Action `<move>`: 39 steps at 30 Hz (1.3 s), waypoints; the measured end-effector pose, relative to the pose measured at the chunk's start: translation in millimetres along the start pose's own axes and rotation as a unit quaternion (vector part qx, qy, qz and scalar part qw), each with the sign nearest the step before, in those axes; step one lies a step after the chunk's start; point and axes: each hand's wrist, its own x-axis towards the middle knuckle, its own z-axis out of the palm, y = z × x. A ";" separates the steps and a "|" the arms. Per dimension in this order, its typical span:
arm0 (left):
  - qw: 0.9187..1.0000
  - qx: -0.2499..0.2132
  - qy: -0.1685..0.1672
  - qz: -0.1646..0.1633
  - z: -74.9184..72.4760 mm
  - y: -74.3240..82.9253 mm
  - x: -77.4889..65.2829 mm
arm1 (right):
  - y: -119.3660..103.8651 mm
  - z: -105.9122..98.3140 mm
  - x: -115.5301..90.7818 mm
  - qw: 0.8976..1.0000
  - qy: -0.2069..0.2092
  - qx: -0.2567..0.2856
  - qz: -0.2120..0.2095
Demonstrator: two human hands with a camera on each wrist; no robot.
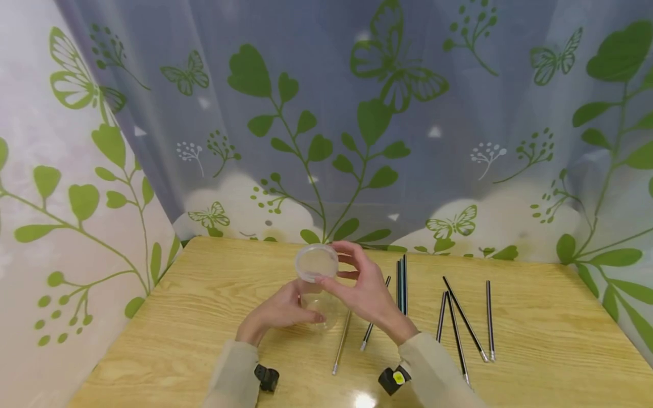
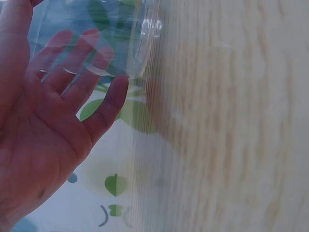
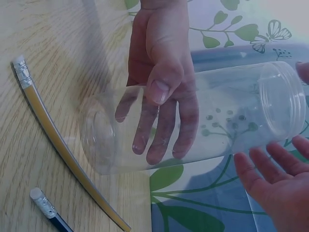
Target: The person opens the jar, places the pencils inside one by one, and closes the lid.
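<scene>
A clear, empty plastic jar (image 3: 217, 116) stands upright over the table, its round translucent lid (image 1: 317, 263) at the top. Low on the jar's side, my left hand (image 1: 283, 309) grips it, the thumb across the near face and the fingers behind. In the left wrist view the fingers of that hand (image 2: 63, 111) show through the clear wall. My right hand (image 1: 364, 286) holds the lid by its edge, thumb at the front and fingers round the far right side. The jar's base is close to the tabletop.
A gold pencil (image 1: 342, 343) and a black pencil (image 1: 374, 314) lie just right of the jar. Several dark pencils (image 1: 402, 283) lie together behind the right wrist, and several black pencils (image 1: 461, 323) spread farther right. A patterned curtain (image 1: 326, 141) hangs behind the wooden table (image 1: 204, 283).
</scene>
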 end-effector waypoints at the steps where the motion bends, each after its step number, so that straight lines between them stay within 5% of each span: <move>1: 1.000 0.001 -0.001 0.002 -0.1 -0.3 0.4 | 0.0 0.7 -0.1 1.000 0.005 0.000 0.010; 18: 1.000 -0.013 0.006 0.012 1.0 2.1 2.7 | 1.3 -1.9 0.2 0.999 -0.013 0.005 0.044; 27: 0.997 -0.020 0.079 -0.018 4.2 3.8 -3.4 | -2.3 1.5 -1.2 0.997 -0.009 -0.004 0.076; 39: 0.996 -0.025 0.089 -0.020 3.2 4.2 -8.6 | -0.1 -0.2 -2.6 0.999 -0.018 -0.008 0.043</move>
